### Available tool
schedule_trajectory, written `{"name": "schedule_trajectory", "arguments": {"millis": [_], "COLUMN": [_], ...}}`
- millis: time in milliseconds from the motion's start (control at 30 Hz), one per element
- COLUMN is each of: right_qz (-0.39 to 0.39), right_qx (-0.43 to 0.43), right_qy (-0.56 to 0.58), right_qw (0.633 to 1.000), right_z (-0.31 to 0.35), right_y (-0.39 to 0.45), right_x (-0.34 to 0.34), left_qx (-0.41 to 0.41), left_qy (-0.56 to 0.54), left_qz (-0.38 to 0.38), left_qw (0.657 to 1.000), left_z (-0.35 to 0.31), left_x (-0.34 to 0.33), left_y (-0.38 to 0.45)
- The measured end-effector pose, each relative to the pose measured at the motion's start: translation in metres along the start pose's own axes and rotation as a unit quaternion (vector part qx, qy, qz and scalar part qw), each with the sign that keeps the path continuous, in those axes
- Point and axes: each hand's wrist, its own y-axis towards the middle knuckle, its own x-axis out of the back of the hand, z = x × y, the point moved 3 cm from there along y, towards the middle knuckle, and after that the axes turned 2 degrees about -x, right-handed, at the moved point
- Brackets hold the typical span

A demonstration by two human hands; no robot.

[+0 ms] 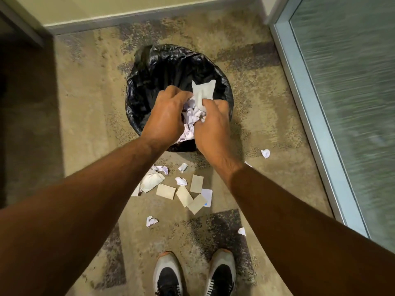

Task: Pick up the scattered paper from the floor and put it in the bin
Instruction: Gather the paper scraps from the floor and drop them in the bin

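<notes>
A round bin (149, 67) lined with a black bag stands on the carpet ahead of me. Both hands are over its opening, cupped together around a bundle of crumpled white paper (193, 115). My left hand (166, 116) grips the bundle from the left and my right hand (213, 127) from the right; a flat white piece (203, 90) sticks up between them. Several flat tan paper pieces (183, 195) and small white crumpled scraps (180, 180) lie on the floor between the bin and my shoes.
A frosted glass panel with a metal frame (307, 116) runs along the right. A wall with a baseboard (136, 20) is behind the bin. More scraps lie at the right (265, 153) and near my shoes (151, 221). My shoes (171, 272) are at the bottom edge.
</notes>
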Motion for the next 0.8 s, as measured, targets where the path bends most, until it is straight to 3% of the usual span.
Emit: {"name": "schedule_trajectory", "arguments": {"millis": [133,233,367,467,600,700,800], "right_qz": [0.074,0.077,-0.001,-0.093,-0.113,-0.125,-0.078], "right_qx": [0.009,0.023,0.025,0.019,-0.064,-0.078,-0.166], "right_qy": [-0.001,0.003,-0.021,-0.056,-0.024,-0.046,-0.089], "right_qw": [0.997,0.997,0.999,0.994,0.991,0.988,0.979], "right_z": [-0.003,-0.009,-0.024,-0.049,-0.116,-0.175,-0.239], "right_y": [0.004,-0.001,-0.01,-0.02,-0.033,-0.05,-0.072], "right_x": [-0.005,0.0,0.014,0.031,0.052,0.06,0.061], "left_qx": [-0.002,0.003,-0.02,-0.097,-0.213,-0.178,-0.087], "left_qy": [0.002,0.013,-0.008,-0.002,-0.034,-0.035,-0.021], "left_qz": [0.035,0.061,0.005,-0.037,0.012,0.076,0.133], "left_qw": [0.999,0.998,1.0,0.995,0.976,0.98,0.987], "left_z": [0.011,0.015,-0.005,-0.039,-0.084,-0.09,-0.072], "left_x": [-0.004,-0.013,-0.021,-0.033,-0.087,-0.142,-0.193], "left_y": [0.001,0.0,-0.001,-0.007,-0.027,-0.045,-0.061]}}
